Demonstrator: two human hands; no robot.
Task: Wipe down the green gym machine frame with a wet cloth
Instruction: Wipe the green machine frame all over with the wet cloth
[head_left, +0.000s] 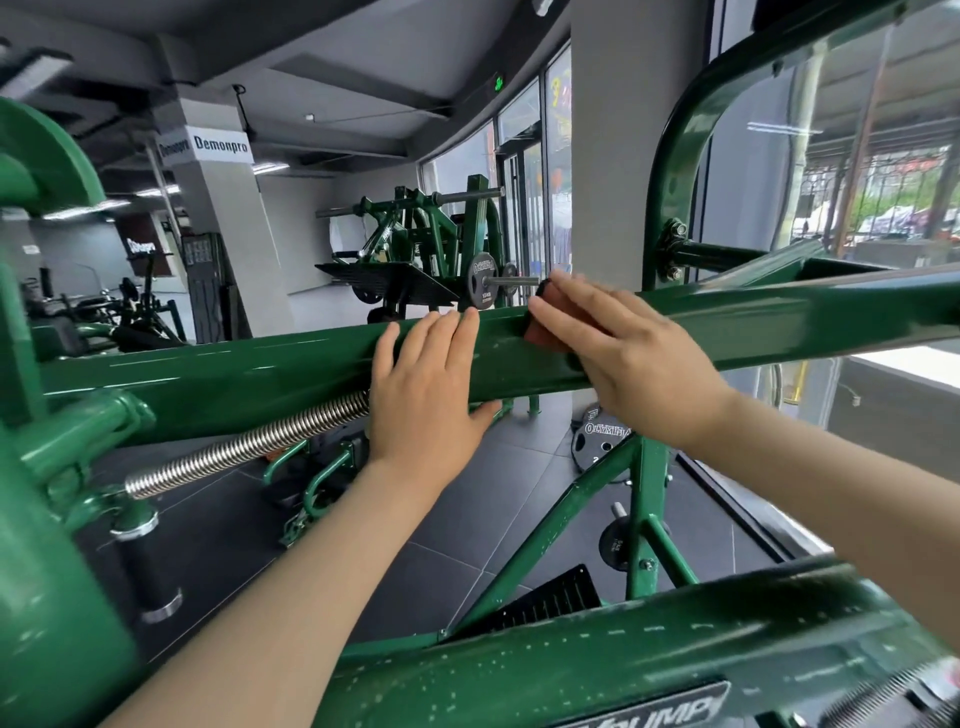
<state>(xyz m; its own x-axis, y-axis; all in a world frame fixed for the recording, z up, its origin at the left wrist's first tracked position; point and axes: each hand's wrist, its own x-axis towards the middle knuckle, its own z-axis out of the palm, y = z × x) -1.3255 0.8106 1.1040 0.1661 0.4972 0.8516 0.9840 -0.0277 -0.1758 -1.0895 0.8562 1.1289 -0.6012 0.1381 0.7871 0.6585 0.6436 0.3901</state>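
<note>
The right hand (618, 353) presses a reddish cloth (550, 325) flat on the green bar (260, 374) at about 1 o'clock from the left hand (426, 395), whose spread grip steadies the bar; on the glossy paint the cloth may slip out.

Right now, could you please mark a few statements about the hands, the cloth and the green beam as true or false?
1. The right hand presses a reddish cloth against the green beam. True.
2. The left hand holds the cloth. False: it rests flat on the beam, with no cloth.
3. A metal spring runs below the beam. True.
4. The hands touch each other. False: they are apart.
</note>
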